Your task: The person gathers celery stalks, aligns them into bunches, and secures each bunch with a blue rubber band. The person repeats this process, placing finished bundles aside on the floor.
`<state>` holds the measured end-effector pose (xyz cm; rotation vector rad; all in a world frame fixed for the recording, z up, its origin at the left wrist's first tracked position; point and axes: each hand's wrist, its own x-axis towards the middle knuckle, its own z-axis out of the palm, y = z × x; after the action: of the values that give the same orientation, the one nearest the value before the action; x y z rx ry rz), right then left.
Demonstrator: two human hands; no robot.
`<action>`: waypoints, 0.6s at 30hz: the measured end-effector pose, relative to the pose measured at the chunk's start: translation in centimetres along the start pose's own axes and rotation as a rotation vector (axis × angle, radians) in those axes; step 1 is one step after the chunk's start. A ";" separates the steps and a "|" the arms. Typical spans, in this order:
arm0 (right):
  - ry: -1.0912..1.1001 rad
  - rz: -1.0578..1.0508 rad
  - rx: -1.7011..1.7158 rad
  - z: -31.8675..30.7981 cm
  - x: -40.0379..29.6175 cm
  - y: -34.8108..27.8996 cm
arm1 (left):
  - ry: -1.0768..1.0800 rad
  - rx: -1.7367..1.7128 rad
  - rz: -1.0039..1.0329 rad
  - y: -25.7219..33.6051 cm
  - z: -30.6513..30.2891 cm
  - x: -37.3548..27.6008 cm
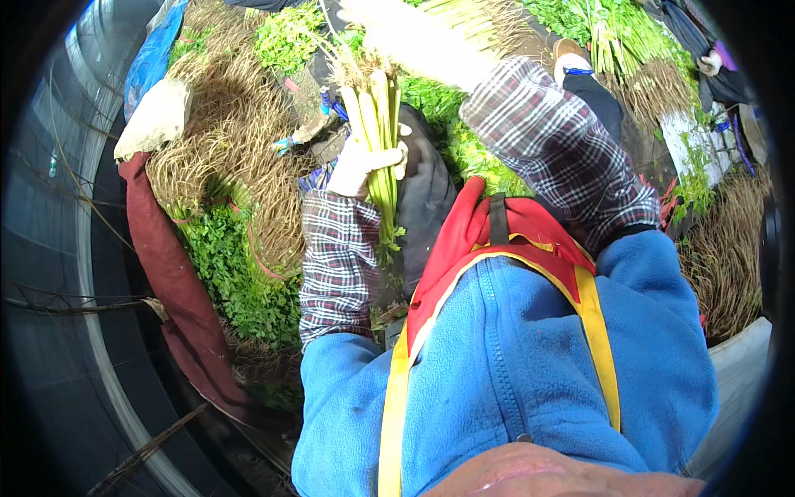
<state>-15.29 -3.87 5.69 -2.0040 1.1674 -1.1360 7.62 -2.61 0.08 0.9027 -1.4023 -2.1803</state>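
Observation:
My left hand (372,163), in a pale glove, is closed around the middle of a bunch of celery-like stalks (376,118). The bunch stands roughly upright in the picture, its tangled roots (363,68) at the top and a few small leaves at the bottom. Across the top of the view reaches my right hand (379,18), so washed out by glare that its fingers do not show. It is above and close to the roots; whether it grips the thin strands beside it is unclear. Both forearms wear plaid sleeve covers.
Rooted bundles (217,118) lie heaped on the left, with leafy greens (248,273) below them. A dark red cloth (171,248) edges that heap. More bundles (627,56) lie at the upper right, near another person's gloved hand (709,63). Blue ties (332,105) lie near my left hand.

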 end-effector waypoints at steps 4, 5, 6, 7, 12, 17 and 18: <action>0.228 -0.014 -0.061 -0.2 -0.6 4.0 | 0.055 0.038 -0.053 0.4 -1.4 -0.8; 0.307 -0.031 -0.047 -0.4 -0.4 6.2 | 0.182 0.121 -0.031 0.9 -2.5 -1.7; 0.166 0.038 0.388 -1.4 -1.1 8.6 | 0.348 0.178 -0.093 1.2 -3.8 -2.7; 0.161 0.092 0.448 -1.4 -1.4 11.1 | 0.484 0.208 -0.099 1.5 -5.6 -3.5; 0.142 0.335 -0.281 0.8 -7.7 24.1 | 0.721 0.534 -0.376 -1.0 -17.4 -5.3; 0.088 0.763 -0.063 3.5 -11.0 33.2 | 1.136 1.208 -0.545 -5.0 -27.9 4.0; 0.162 0.851 -0.142 3.1 -11.8 34.0 | 1.173 1.238 -0.514 -5.4 -29.5 6.5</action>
<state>-29.80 -9.32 -26.97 -1.2555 1.9563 -0.7751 23.67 -23.67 -15.34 2.5268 -1.7330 -0.3019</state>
